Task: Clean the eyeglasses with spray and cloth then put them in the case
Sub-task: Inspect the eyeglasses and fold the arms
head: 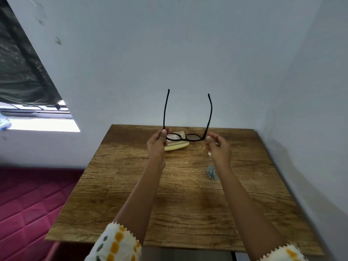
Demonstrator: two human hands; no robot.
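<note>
Black-framed eyeglasses (pixel 192 137) are held up above the table with both temples unfolded and pointing up and away from me. My left hand (pixel 157 143) pinches the frame's left corner. My right hand (pixel 218 147) pinches the right corner. Behind the glasses an open pale yellow case (pixel 178 145) lies on the wooden table (pixel 180 194). A crumpled grey-blue cloth (pixel 211 172) lies on the table beside my right forearm. A small clear object (pixel 210 153), perhaps the spray bottle, shows just under my right hand; most of it is hidden.
The table stands in a corner, with pale walls behind it and to its right. A dark red quilted mattress (pixel 28 204) lies to the left, below a window (pixel 37 117) with a dark curtain.
</note>
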